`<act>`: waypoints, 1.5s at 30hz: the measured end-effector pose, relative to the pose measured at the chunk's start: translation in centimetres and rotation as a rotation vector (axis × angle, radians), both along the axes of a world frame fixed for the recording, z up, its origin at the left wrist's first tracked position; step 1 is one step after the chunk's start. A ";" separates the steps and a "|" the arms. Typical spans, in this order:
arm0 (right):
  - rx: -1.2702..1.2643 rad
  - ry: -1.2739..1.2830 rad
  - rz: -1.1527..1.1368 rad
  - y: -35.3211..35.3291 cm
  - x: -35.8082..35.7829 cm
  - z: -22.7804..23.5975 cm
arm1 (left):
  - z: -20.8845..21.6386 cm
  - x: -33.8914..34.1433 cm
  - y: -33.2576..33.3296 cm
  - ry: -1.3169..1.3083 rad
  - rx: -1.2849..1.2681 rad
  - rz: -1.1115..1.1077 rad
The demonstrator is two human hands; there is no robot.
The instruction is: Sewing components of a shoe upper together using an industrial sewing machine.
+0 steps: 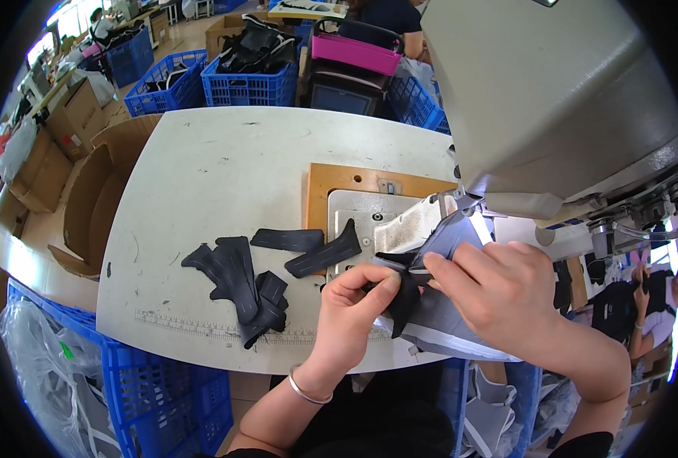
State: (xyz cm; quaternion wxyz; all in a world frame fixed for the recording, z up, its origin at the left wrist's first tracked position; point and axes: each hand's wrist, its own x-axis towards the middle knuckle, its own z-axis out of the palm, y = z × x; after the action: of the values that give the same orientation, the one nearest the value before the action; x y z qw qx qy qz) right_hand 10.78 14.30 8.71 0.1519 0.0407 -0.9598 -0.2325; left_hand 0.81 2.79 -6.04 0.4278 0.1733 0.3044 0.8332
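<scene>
My left hand (352, 305), a metal bangle on its wrist, pinches a small black fabric piece (406, 307) between thumb and fingers in front of the sewing machine (552, 99). Close beside it, my right hand (499, 286) has its fingers curled over a grey fabric panel (447, 235), closed on it near the black piece. The panel runs up toward the machine's needle area and also hangs down toward my lap. Exactly where the two fabrics meet is partly hidden by my fingers. Left of my hands, several loose black fabric strips (236, 275) lie on the white table (201, 175).
A wooden board (323, 179) frames the machine's metal plate (343, 204). Blue crates (163, 393) stand by the table's near left side and beyond its far edge. An open cardboard box (87, 221) sits at the left. People work in the background, one behind a pink-topped chair (354, 55).
</scene>
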 end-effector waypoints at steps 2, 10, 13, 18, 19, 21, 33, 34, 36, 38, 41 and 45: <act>0.019 0.022 0.008 0.3 0.0 -0.4 | 0.3 0.2 -0.1 -0.022 0.004 0.024; 0.138 0.065 0.050 0.0 0.0 -0.6 | 1.4 0.7 -0.5 0.213 -0.070 0.211; 0.205 0.088 0.077 -0.5 0.1 -0.5 | 2.2 0.9 -0.7 0.258 -0.101 0.241; 0.151 -0.010 0.021 -0.3 0.7 0.0 | 1.9 0.9 -1.7 0.384 -0.136 0.245; 0.153 -0.010 0.020 -0.2 1.0 0.2 | 1.7 0.9 -2.0 0.294 -0.071 0.195; 0.039 -0.010 -0.015 -0.6 1.8 1.1 | 1.4 0.8 -2.9 0.207 -0.007 0.152; -1.028 -0.155 -0.198 -7.0 9.9 -1.6 | 1.9 4.2 -7.8 0.725 -0.129 -0.286; -1.027 -0.142 -0.198 -7.5 10.5 -2.6 | 1.4 4.4 -7.8 0.634 -0.089 -0.407; -1.132 0.073 -0.331 -8.4 11.9 -4.5 | 1.5 5.2 -7.6 0.551 -0.037 -0.549; -1.235 0.195 -0.411 -9.0 13.3 -5.6 | 2.5 7.1 -7.1 0.522 -0.070 -0.472; -1.355 0.383 -0.557 -8.7 15.6 -8.7 | -0.6 9.6 -5.5 0.607 -0.244 -0.518; -1.534 0.783 -0.737 -7.0 18.0 -12.1 | -0.6 10.8 -3.9 0.235 -0.276 -0.690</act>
State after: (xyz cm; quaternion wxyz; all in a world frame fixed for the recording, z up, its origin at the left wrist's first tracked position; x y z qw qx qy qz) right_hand 28.74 7.35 -3.37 0.3666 -0.4585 -0.6837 0.4336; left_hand 11.59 -1.12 -6.63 0.6646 0.3005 0.3842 0.5660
